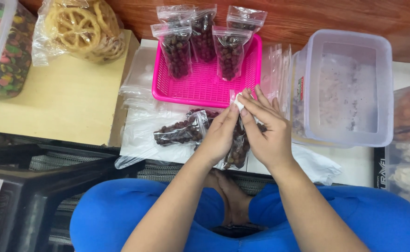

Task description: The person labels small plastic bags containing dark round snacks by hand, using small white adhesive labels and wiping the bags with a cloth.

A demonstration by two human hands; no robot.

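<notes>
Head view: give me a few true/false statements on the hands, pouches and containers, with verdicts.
1. Both hands, left hand and right hand, pinch the top of one clear pouch of dark round snacks. True.
2. The pink basket is empty. False: filled pouches stand in it.
3. The clear plastic tub on the right is full of snacks. False: only crumbs show inside.
4. Another filled pouch lies flat left of the hands. True.
5. A bag of wheel-shaped yellow crackers sits top left. True.

clear pouch [239,148] of dark brown balls, upright, top pinched
</notes>
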